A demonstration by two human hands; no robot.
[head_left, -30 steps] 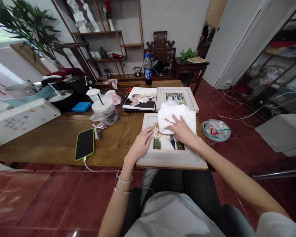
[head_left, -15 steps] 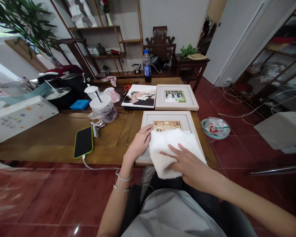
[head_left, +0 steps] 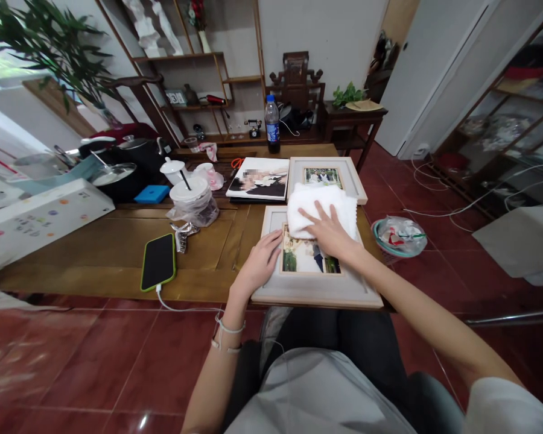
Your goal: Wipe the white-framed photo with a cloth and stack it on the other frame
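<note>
A pale wooden picture frame (head_left: 319, 293) with a photo (head_left: 305, 259) inside a white mat lies flat at the table's near edge. My left hand (head_left: 262, 259) rests flat on its left side, fingers stretched out and fingertips beside the photo. On the upper part of the frame is a fluffy white cloth (head_left: 301, 208). My right hand (head_left: 328, 230) presses down on the cloth with fingers spread. Cloth and hand hide the top of the photo, and the cloth overlaps the lower edge of a second picture frame (head_left: 359, 191) behind.
Left of the second frame lies a photo book (head_left: 257, 181). A bottle (head_left: 272, 126) stands behind. Further left are a bagged plastic cup (head_left: 192, 202), a charging phone (head_left: 158, 263), a blue box (head_left: 152, 194) and a pot (head_left: 113, 181). A basket (head_left: 400, 237) stands right of the table.
My right hand has slid the cloth away from me, from the frame's lower half to its top. The lower photo is now uncovered. My left hand stays on the frame's left side.
</note>
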